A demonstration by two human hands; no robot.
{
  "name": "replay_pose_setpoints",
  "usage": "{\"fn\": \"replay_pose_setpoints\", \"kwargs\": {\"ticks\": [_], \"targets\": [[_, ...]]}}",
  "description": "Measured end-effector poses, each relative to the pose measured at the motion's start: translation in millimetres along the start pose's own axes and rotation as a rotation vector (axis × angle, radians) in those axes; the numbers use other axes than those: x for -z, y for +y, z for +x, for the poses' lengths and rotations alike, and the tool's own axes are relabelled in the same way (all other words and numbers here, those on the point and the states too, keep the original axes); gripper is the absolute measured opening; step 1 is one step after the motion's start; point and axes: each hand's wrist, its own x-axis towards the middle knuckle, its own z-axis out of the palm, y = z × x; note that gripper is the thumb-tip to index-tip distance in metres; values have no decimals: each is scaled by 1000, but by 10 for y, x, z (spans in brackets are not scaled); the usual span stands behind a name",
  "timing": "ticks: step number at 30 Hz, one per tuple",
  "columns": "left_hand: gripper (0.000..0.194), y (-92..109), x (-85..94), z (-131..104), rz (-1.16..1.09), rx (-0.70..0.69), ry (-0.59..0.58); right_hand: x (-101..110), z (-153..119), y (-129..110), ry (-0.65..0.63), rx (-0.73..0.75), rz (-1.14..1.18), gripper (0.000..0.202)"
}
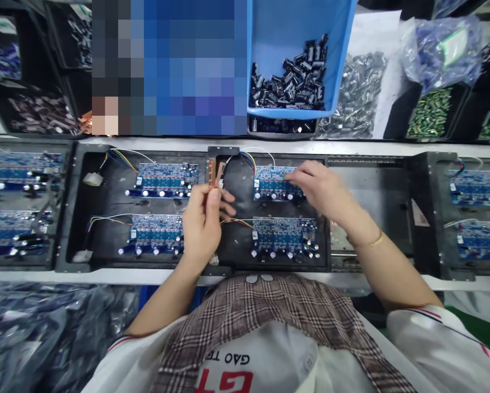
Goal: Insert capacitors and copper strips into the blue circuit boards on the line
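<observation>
My left hand [203,221] is raised over the black carrier tray [234,262], its fingers closed around a few copper-coloured notched strips [212,173] that stand up from the grip. My right hand [324,191] is at the right end of a blue circuit board [272,176], with thumb and fingertips pinched together there. Whatever lies between those fingertips is hidden. Nearer to me in the same tray lies a second blue circuit board [284,237], with round capacitors along its front edge. Coloured wires [249,158] run off the boards' left ends.
More boards [157,234] sit in carriers to the left and right along the line. Behind it stand a blue bin [294,113] of black capacitors, a bag of dark parts [357,93] and a bin of green parts [429,114]. Plastic-wrapped items [52,338] lie at lower left.
</observation>
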Motion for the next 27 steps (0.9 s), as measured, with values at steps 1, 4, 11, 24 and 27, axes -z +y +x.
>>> {"fn": "replay_pose_setpoints", "kwargs": {"ticks": [1,4,11,24,27], "targets": [[26,-14,14,23,14,-5,-9,-51,50,74,17,-2,-64,32],[27,-52,15,31,151,-4,-74,-194,145,209,5,41,-189,34],[20,-159,-78,-35,232,81,-169,-337,122,335,33,77,-83,31],[9,-45,-152,-83,429,-13,-157,-11,66,-180,162,74,-37,28],[11,26,-207,-121,421,-84,-228,119,-17,-374,87,222,64,28]]}}
